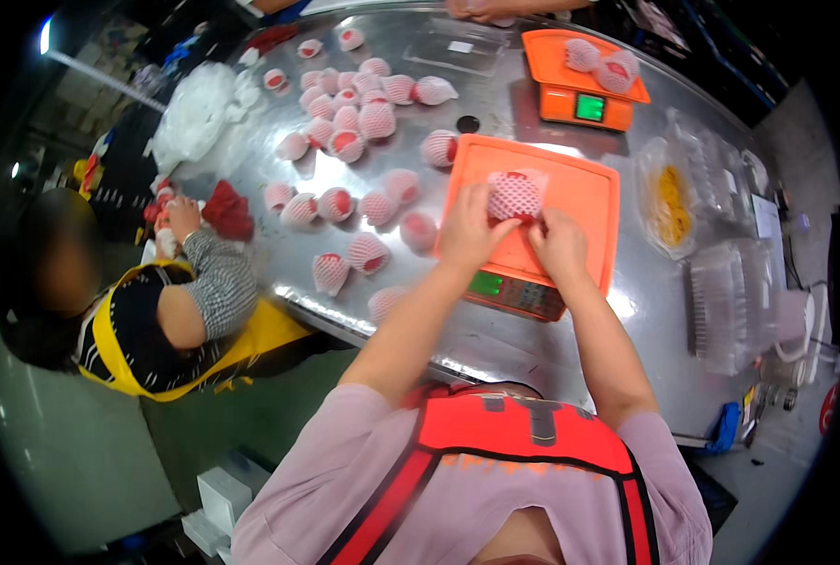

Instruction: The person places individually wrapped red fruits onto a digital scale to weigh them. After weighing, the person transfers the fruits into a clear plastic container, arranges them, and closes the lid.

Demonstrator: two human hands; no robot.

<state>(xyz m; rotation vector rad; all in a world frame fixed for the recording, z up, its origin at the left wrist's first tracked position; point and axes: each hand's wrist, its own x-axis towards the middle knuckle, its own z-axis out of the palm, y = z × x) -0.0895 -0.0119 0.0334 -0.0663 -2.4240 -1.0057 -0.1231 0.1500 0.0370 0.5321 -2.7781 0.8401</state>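
Note:
A red fruit in a white foam net sleeve (pixel 516 195) is held between my two hands, over the orange weighing tray (pixel 589 212) of a digital scale. My left hand (pixel 470 224) grips its left side, with the thumb along the lower edge. At the lower right, the fingers of my right hand (pixel 561 245) pinch the edge of the sleeve. Whether the fruit rests on the tray or is slightly lifted, I cannot tell. The scale's green display (pixel 487 282) shows below the tray, between my forearms.
Several net-sleeved fruits (pixel 347 145) spread over the steel table (pixel 420 346) at left. A second orange scale (pixel 586 106) bears two more. Clear plastic boxes (pixel 734 304) and a bag of yellow bands (pixel 672 205) lie right. A co-worker in a yellow apron (pixel 120 318) works at left.

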